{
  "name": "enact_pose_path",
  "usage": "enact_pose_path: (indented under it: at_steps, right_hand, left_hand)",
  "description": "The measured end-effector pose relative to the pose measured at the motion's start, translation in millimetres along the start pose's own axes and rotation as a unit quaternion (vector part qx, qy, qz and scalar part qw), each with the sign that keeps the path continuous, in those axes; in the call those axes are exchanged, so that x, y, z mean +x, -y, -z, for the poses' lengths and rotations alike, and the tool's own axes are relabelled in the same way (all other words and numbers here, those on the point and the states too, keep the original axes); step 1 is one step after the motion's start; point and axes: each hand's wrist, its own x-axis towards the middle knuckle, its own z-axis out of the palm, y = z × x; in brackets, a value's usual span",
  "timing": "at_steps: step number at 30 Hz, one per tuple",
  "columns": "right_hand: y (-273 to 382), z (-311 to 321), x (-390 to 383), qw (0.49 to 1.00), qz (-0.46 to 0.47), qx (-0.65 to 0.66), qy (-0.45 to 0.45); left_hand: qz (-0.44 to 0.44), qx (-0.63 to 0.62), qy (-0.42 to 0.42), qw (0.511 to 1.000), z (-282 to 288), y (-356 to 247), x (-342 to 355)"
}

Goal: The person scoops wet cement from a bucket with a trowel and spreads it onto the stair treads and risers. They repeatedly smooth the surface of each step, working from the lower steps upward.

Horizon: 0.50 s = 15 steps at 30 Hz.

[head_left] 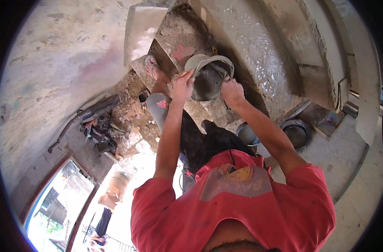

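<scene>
A grey bucket [209, 78] with wet grey mortar inside is held over the dusty steps [168, 33]. My left hand [184, 86] is closed on its left rim, fingertips upward. My right hand [232, 93] is closed at the bucket's right rim; what lies inside its fist is hidden. A small yellow object [214, 51] shows just behind the bucket, beside a pinkish flat piece [182, 53]. My bare foot in a sandal rests on a step to the left of the bucket.
Wet plastered masonry [263, 59] rises on the right. Two dark buckets [305, 136] [247, 134] stand near a board [326, 119]. Rubble and a dark pipe [95, 111] lie along the left wall [53, 63]. A bright doorway is lower left, with a person [98, 238] partly visible outside.
</scene>
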Motion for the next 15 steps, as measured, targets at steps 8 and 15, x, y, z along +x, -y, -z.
enact_pose_path:
  at_steps: [8, 15]
  right_hand:
    - [22.6, -8.6, 0.8, 0.986, 0.115, -0.02, 0.121]
    - [10.3, 0.3, 6.2, 0.998, -0.01, 0.042, 0.051]
  left_hand:
    - [0.019, 0.011, 0.011, 1.0, 6.2, 9.2, 12.8]
    - [-0.029, 0.005, 0.02, 0.999, 5.9, 8.0, 2.7]
